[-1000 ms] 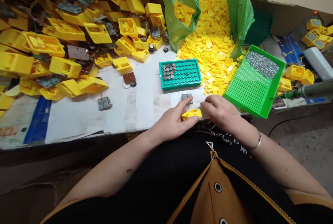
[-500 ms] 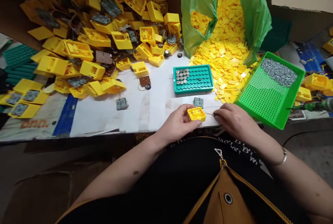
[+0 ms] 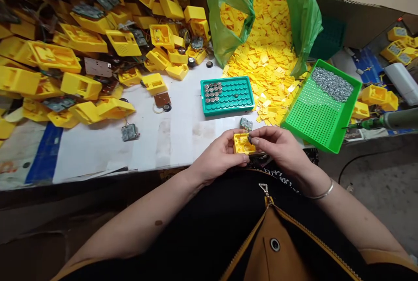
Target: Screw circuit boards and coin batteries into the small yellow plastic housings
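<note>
Lifted since before, yellow housing (image 3: 241, 144) now sits above near edge of table (image 3: 176, 137), open side up for access, gripped by left hand (image 3: 217, 159); right hand (image 3: 279, 148) pinches small dark part (image 3: 250, 139) (speaker, possibly) at its rim.

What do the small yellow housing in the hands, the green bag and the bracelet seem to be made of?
The yellow housing in the left hand looks like moulded hard plastic: uniform colour, dull sheen. The green bag seems thin plastic film, translucent and creased. The bracelet is probably metal, thin and silvery.
</note>
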Available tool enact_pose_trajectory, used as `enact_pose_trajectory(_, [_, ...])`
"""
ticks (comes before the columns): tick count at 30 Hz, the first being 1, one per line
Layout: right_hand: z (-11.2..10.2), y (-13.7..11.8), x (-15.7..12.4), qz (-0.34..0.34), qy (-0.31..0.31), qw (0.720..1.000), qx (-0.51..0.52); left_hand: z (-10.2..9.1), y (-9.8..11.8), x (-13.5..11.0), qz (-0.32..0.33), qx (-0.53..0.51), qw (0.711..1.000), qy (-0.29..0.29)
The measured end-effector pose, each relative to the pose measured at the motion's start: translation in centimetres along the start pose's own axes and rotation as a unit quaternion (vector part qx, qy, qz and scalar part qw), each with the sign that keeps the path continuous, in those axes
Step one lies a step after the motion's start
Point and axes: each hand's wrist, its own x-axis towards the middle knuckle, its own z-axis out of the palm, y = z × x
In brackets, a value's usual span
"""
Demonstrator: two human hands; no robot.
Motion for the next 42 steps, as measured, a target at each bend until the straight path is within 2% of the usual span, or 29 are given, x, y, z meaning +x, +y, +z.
enact_pose_trajectory(3, [0.0,0.5,-0.5,-0.103,0.02,0.983,-0.149,0.4,-0.4,0.5,0.037,-0.028,0.999,0.007])
enact_pose_trajectory(5, [-0.2,0.9,-0.8,-0.174,0.043,0.951,-0.253,0.6,-0.7,0.8,0.068,-0.015,0.997,0.017])
enact_pose_trajectory(8, [-0.3,1.3,-1.0,-0.236,0.068,0.901,-0.358,0.9,-1.0,0.9,0.115,0.048,0.992,0.026])
enact_pose_trajectory(11, [-0.1,1.3,-1.2,-0.26,0.09,0.86,-0.43,1.0,-1.3,1.0,0.155,0.12,0.98,0.044])
enact_pose_trajectory(14, [0.4,1.1,-1.2,-0.241,0.101,0.821,-0.508,1.0,-1.5,1.1,0.159,0.15,0.974,0.052])
enact_pose_trajectory(17, [0.9,0.6,-1.6,-0.216,0.069,0.771,-0.595,1.0,-1.5,1.1,0.131,0.104,0.985,0.04])
enact_pose_trajectory(19, [0.8,0.4,-1.8,-0.238,0.031,0.746,-0.621,1.0,-1.2,1.2,0.102,0.022,0.994,0.031])
enact_pose_trajectory(21, [0.3,0.3,-2.0,-0.29,0.012,0.756,-0.587,1.0,-0.8,1.1,0.068,-0.066,0.995,0.035])
enact_pose_trajectory(22, [-0.1,0.3,-2.0,-0.313,0.023,0.774,-0.55,0.9,-0.5,1.1,0.052,-0.096,0.993,0.041])
enact_pose_trajectory(24, [-1.2,0.6,-1.6,-0.324,0.067,0.826,-0.456,0.6,-0.2,0.9,0.022,-0.117,0.992,0.045])
enact_pose_trajectory(26, [-2.2,0.9,-0.9,-0.274,0.085,0.894,-0.343,0.4,0.0,0.6,-0.007,-0.111,0.994,0.016])
enact_pose_trajectory(28, [-2.8,1.2,-0.2,-0.192,0.044,0.957,-0.211,0.3,0.1,0.3,-0.031,-0.101,0.994,-0.035])
enact_pose_trajectory(29, [-2.9,1.2,0.1,-0.153,0.013,0.977,-0.149,0.3,0.1,0.1,-0.037,-0.093,0.993,-0.056])
enact_pose_trajectory(31, [-2.6,1.1,0.6,-0.101,-0.026,0.992,-0.068,0.3,0.1,-0.1,-0.033,-0.068,0.995,-0.064])
enact_pose_trajectory(35, [-1.3,0.0,0.8,-0.085,0.019,0.996,-0.019,0.3,-0.1,0.3,0.007,-0.009,1.0,0.021])
enact_pose_trajectory(37, [-0.6,-0.5,0.7,-0.041,0.03,0.998,0.022,0.2,-0.3,0.8,0.03,0.008,0.998,0.05])
enact_pose_trajectory(40, [0.4,-0.8,0.7,0.056,0.0,0.994,0.093,0.2,-0.7,1.3,0.078,0.047,0.994,0.063])
enact_pose_trajectory(42, [0.7,-0.6,0.6,0.067,-0.011,0.992,0.107,0.2,-0.7,1.5,0.085,0.052,0.993,0.063])
